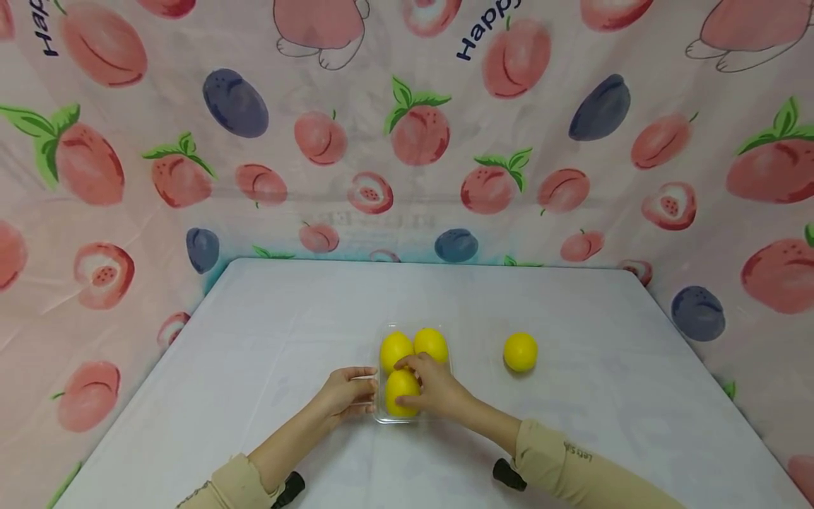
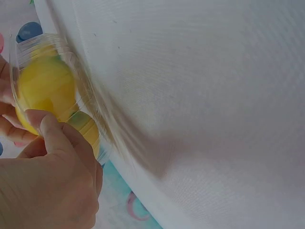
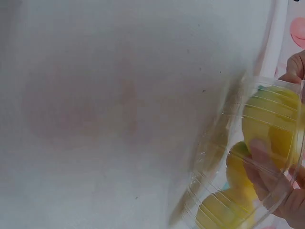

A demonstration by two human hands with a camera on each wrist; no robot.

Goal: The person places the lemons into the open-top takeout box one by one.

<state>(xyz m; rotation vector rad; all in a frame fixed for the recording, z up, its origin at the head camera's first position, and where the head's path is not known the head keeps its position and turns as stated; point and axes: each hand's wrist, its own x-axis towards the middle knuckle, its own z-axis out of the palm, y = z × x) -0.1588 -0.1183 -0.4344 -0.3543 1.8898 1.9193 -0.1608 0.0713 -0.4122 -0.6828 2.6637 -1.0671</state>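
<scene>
A clear plastic box (image 1: 396,420) on the white table has three lemons in it. Two lemons, a back left one (image 1: 396,348) and a back right one (image 1: 432,344), sit side by side. My right hand (image 1: 437,387) grips the front lemon (image 1: 402,394) from the right, thumb in front and fingers behind. At the left wall my left hand (image 1: 346,393) holds the box by its edge; the left wrist view shows the curled fingers (image 2: 55,136) at the rim. To the right, a single lemon (image 1: 520,352) lies apart on the table.
The white table (image 1: 305,304) ends against a fruit-printed cloth (image 1: 369,127) behind and at both sides. Small black objects show at the left sleeve (image 1: 291,489) and the right sleeve (image 1: 550,456).
</scene>
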